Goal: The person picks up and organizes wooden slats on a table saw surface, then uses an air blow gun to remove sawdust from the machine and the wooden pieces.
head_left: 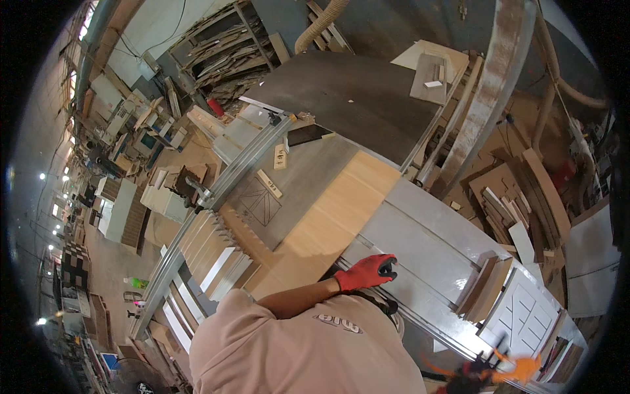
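Observation:
My left hand (369, 272), in a red glove with dark parts, hovers over or rests on the near edge of a grey metal machine table (420, 226); contact is unclear. Its fingers are curled, and whether the dark patch in them is glove or an object I cannot make out. A long light-wood panel (341, 210) lies just beyond it. At the lower right, my right hand (476, 375) is smeared by motion, dark-gloved, beside a bright orange blur (522, 369). Two small marked wood blocks (281, 157) sit on the brown board (295, 190).
A metal rail (233, 174) borders the table on the left, with stacked wood strips (216, 256) beside it. A dark panel (328, 85) extends at the back. A heavy overhead beam (485, 98) slants at right. Offcuts (505, 210) and a white grooved panel (518, 312) lie rightward.

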{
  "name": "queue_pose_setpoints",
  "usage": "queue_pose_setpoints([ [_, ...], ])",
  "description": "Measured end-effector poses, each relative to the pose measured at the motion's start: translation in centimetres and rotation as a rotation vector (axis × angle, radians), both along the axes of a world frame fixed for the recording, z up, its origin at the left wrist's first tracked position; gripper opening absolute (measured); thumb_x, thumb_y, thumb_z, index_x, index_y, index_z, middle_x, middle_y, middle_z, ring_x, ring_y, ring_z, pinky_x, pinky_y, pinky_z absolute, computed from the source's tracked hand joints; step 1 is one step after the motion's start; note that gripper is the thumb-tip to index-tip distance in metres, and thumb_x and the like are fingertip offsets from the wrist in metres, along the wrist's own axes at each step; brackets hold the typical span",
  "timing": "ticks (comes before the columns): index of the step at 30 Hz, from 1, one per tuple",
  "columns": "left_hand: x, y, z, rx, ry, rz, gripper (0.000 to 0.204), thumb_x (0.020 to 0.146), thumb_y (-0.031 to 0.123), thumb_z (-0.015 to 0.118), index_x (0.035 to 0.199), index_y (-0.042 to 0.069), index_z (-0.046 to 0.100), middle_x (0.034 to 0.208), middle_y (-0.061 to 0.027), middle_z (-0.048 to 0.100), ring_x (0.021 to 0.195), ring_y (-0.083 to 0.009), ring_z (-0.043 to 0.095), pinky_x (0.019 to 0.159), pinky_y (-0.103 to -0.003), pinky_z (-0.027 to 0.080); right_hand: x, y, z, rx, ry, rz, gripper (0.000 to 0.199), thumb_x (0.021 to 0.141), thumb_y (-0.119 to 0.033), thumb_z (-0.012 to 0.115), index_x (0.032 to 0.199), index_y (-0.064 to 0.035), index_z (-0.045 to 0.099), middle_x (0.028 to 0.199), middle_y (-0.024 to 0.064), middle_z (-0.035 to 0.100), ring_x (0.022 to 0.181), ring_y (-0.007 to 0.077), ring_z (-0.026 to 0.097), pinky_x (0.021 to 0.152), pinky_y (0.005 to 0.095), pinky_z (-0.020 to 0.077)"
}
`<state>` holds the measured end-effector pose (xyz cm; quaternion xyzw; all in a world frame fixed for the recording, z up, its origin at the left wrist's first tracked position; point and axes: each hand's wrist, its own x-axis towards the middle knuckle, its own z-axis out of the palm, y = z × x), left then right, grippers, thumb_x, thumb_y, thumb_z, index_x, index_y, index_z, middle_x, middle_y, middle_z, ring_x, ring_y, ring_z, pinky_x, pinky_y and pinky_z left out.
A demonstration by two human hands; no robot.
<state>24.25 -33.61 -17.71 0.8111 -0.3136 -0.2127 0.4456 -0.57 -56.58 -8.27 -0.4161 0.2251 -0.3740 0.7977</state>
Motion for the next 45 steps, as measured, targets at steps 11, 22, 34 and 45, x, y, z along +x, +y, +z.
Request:
queue_pose_setpoints([
  [11,5.4,14.2,-4.2,0.225,-0.66,0.636,0.041,0.079,0.03,0.072,0.114,0.01,0.061,0.115,-0.012,0.061,0.107,-0.033,0.056,0.092,-0.046,0.043,34.3,7.8,-4.6,0.063,0.371,1.01,0.07,0.094,-0.065,0.046,0.13,-0.0058,0.055,0.101,0.0097,0.071,0.06,0.0118,0.058,0.05,0.0252,0.0461],
  [22,5.4,14.2,-3.4,0.266,-0.664,0.617,0.036,0.079,0.028,0.072,0.11,0.011,0.062,0.117,-0.011,0.059,0.108,-0.0337,0.055,0.091,-0.048,0.043,60.1,13.8,-13.3,-0.142,0.372,1.15,0.041,0.098,-0.052,0.049,0.09,-0.0139,0.061,0.066,0.0058,0.061,0.043,0.0158,0.049,0.039,0.0306,0.0391],
  [34,5.9,14.1,-3.6,0.255,-0.586,0.585,0.037,0.08,0.026,0.072,0.112,0.01,0.06,0.118,-0.0123,0.059,0.11,-0.0338,0.055,0.092,-0.049,0.043,62.0,16.1,-12.0,0.105,0.327,1.288,0.044,0.097,-0.056,0.048,0.098,-0.014,0.062,0.068,0.0041,0.061,0.038,0.013,0.041,0.035,0.0279,0.0339],
  [45,5.8,13.8,-3.1,0.266,-0.594,0.592,0.033,0.081,0.025,0.07,0.11,0.011,0.062,0.118,-0.0095,0.058,0.112,-0.0322,0.054,0.093,-0.047,0.042,59.8,26.2,-2.1,-0.926,0.402,0.957,0.041,0.099,-0.042,0.047,0.099,-0.0022,0.055,0.074,0.0164,0.064,0.063,0.033,0.063,0.053,0.045,0.0479],
])
